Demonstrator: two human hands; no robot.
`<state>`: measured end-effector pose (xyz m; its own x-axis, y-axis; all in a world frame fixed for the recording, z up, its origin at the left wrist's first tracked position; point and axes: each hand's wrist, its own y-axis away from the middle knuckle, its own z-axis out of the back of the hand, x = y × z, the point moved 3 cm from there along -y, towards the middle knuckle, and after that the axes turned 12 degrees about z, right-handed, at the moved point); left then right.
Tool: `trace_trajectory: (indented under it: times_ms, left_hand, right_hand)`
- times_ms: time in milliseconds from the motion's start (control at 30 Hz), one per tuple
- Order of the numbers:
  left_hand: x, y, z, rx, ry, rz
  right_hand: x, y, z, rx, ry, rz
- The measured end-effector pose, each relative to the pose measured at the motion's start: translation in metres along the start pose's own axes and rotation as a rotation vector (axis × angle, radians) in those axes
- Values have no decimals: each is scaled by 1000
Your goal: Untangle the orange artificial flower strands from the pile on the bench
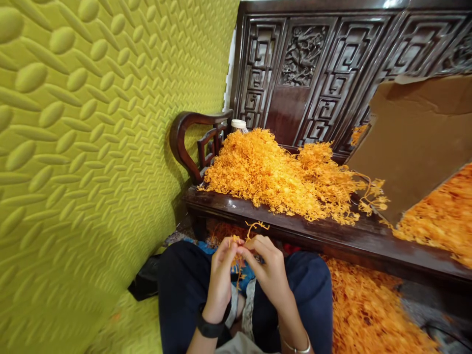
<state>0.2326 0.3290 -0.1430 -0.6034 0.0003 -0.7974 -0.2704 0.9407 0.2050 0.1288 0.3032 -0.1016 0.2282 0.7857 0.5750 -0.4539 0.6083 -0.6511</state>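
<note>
My left hand (221,262) and my right hand (266,262) meet above my lap, fingertips pinched close together. Between them are thin orange plastic sprigs (257,225), one curling up over the right fingers and another dangling below the left ones. Which strand belongs to which hand is partly hidden by the fingers. In front of my hands, a large heap of orange plastic sprigs (265,169) lies on the dark wooden bench (236,206).
A brown cardboard piece (416,132) leans at the right, with more orange pieces (442,216) beside it. Another orange pile (363,305) lies low on the right. A white-lidded jar (239,125) stands behind the heap. Yellow padded wall (92,147) borders the left.
</note>
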Motion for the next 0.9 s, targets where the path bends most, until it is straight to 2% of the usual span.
trace_trajectory:
  times_ms: [67,233,300,467,567,633,700,800,900]
  left_hand:
    - [-2,0,-1,19,-33,-6]
    - [4,7,-8,1,-64,88]
    - [8,12,-15,57,-54,128]
    - [15,21,-26,291,-84,197]
    - [13,19,-18,241,-29,197]
    - [11,15,-9,151,28,179]
    - [7,11,-1,98,65,153]
    - [1,6,2,133,133,115]
    - [-3,2,3,127,263,154]
  right_hand:
    - [-1,1,5,-61,-111,-43]
    - [-8,4,15,-350,-371,-201]
    - [-10,3,15,-398,-542,-253]
    - [-14,-8,20,-390,-1080,-348]
    - [-25,-14,43,-557,-1212,-300]
    - [-34,-15,66,-693,-1108,-199]
    - [-42,-16,92,-850,-870,-66]
    - [-54,-27,124,-1075,-454,95]
    - [-78,-54,142,-1175,-96,106]
